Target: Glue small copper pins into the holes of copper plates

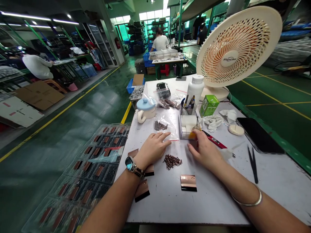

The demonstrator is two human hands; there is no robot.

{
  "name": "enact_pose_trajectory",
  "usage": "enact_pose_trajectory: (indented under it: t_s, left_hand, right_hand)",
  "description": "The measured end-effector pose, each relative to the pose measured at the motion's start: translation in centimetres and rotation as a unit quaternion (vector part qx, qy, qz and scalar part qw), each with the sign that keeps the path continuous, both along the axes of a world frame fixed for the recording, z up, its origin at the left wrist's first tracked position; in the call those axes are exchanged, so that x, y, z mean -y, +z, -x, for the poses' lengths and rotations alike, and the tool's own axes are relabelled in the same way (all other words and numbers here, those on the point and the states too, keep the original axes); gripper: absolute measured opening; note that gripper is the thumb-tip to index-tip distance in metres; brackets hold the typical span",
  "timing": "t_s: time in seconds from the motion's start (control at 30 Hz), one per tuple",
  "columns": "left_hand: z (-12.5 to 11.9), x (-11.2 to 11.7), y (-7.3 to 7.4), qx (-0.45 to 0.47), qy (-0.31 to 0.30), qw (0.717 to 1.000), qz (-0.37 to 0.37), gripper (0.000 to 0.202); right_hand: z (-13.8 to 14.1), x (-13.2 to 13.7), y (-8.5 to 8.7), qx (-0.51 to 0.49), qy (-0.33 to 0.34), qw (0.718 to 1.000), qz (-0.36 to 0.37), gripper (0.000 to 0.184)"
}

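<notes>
My left hand (153, 148) lies flat with its fingers on the edge of a clear plastic bag (163, 127) holding dark small parts. My right hand (204, 151) curves against the front of a clear acrylic holder (187, 127), its fingertips at a small orange piece (191, 135) that they partly hide. Between my hands lies a small pile of copper-coloured screws (172, 161). A copper-and-black plate (188, 183) sits in front of them, and another (142, 191) lies below my left wrist. A red pen-like tool (215, 139) lies just beyond my right hand.
A clear tray of copper-faced plates (84, 171) stands left of the white table (213, 200). On the table are black tweezers (253, 164), a dark tablet (259, 136), white cloth (212, 122), a white bottle (195, 89), a green box (209, 105) and a cream fan (235, 48). Co-workers sit beyond.
</notes>
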State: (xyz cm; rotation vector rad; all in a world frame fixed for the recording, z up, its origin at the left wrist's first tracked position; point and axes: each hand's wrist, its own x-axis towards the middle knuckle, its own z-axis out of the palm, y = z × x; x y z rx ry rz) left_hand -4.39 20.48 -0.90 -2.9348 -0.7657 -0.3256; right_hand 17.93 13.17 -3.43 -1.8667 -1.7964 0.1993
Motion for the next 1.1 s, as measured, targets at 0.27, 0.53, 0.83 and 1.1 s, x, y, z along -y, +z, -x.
enact_pose_trajectory:
  t_s: [0.27,0.53,0.83,1.1]
  left_hand:
    - [-0.3,0.5,0.2,-0.011,0.016,1.000,0.013,0.025]
    - [-0.2,0.8,0.7,0.004,0.001,1.000,0.027,0.026]
    - [-0.3,0.4,-0.2,0.003,-0.002,0.998,0.057,0.030]
    - [-0.2,0.3,-0.5,0.010,0.004,0.998,0.067,0.031]
  right_hand:
    - [-0.1,0.2,0.0,-0.012,0.007,1.000,0.000,0.051]
    - [-0.1,0.4,-0.2,-0.022,0.017,1.000,-0.006,0.047]
    - [-0.4,0.0,-0.4,-0.008,0.042,0.999,-0.017,0.041]
    - [-0.7,-0.9,-0.6,0.004,0.090,0.995,-0.030,0.044]
